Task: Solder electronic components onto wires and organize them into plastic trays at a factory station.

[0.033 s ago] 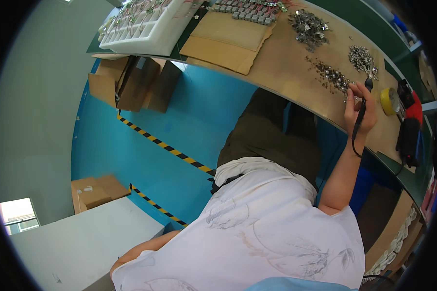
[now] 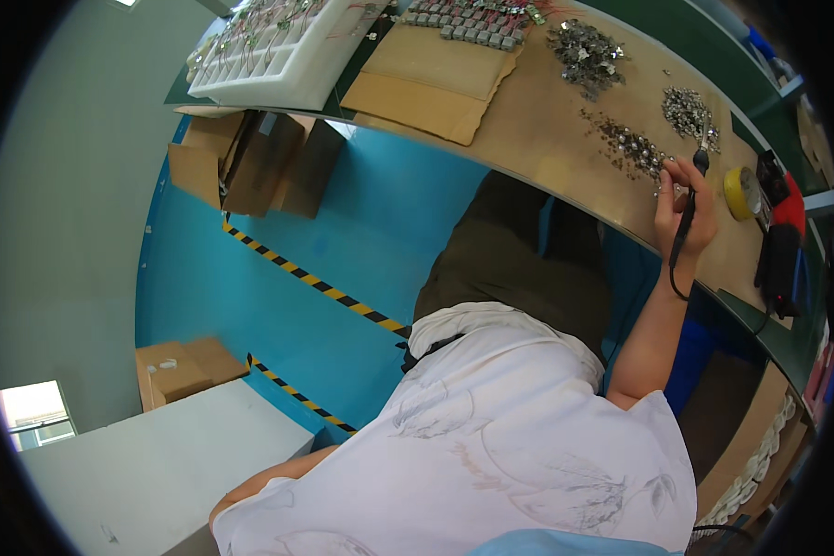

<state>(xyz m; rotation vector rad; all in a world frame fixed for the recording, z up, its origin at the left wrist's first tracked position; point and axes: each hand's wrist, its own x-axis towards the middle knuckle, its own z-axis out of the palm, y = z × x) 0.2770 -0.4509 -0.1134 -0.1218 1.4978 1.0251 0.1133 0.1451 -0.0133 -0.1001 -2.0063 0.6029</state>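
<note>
My right hand point(image 2: 688, 208) is over the right part of the workbench. A soldering iron point(image 2: 686, 222) with a black handle and a cord lies across its palm side, and its metal end points toward a heap of small shiny metal parts point(image 2: 686, 113). Thumb and forefinger come together beside a scattered line of small metal pieces point(image 2: 632, 148). Whether a piece is between those fingertips is too small to tell. Of my left arm, only a bent part shows at the lower left; my left hand is hidden.
Flat metal pieces point(image 2: 586, 54) lie farther back, beside rows of small grey blocks with red wires point(image 2: 477, 23) on cardboard point(image 2: 426, 79). A white foam tray point(image 2: 278, 69) stands at far left. Yellow tape point(image 2: 741, 193) and a black device point(image 2: 781, 269) are at right. Cartons point(image 2: 264, 167) sit below.
</note>
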